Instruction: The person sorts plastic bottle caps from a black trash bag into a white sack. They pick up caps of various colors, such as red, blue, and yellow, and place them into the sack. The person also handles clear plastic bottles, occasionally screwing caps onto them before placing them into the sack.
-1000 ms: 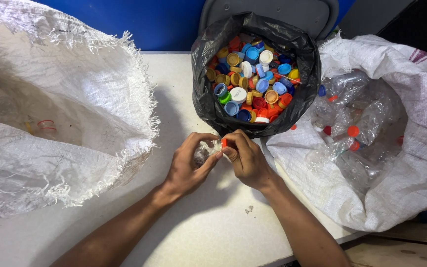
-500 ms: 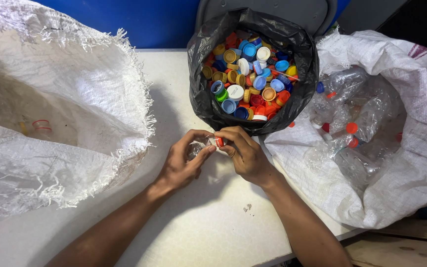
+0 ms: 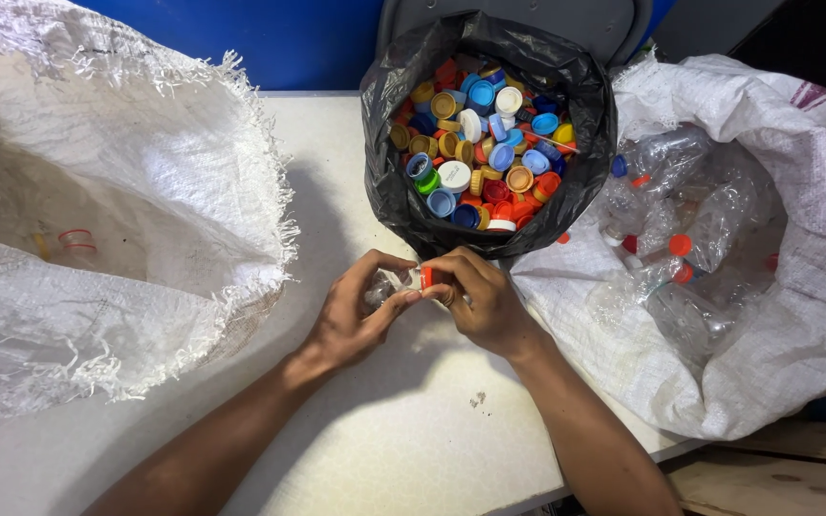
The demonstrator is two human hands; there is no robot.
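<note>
Compared with a second ago, both hands sit in nearly the same spot on the table, drawn slightly closer to the black bag, and the view has tilted a little; the red cap has stayed between the fingertips throughout; left hand [image 3: 351, 315] lies palm-down on the white table [image 3: 403, 430], its fingers curled around a small clear plastic bottle [image 3: 386, 285], crumpled and largely hidden by the grip; right hand [image 3: 480, 296] meets it from the other side, thumb and forefinger pinched together on the red cap [image 3: 425, 277] at the bottle's neck; whether the cap is loosened or still seated cannot be told; bottle and cap are just in front of the black bag [image 3: 389, 191], near but not touching its lower edge; the black bag stands open and is filled with loose bottle caps [image 3: 475, 143] in blue, orange, red, yellow, white and green; to the right, touching the black bag, a white woven sack [image 3: 795, 315] lies open, holding clear plastic bottles [image 3: 700, 220], several with red or orange caps on; to the left, well apart from the hands, a second white woven sack [image 3: 145, 162] gapes open with a frayed rim, a few clear bottles visible inside; blue wall [image 3: 270, 38] behind the table.
</note>
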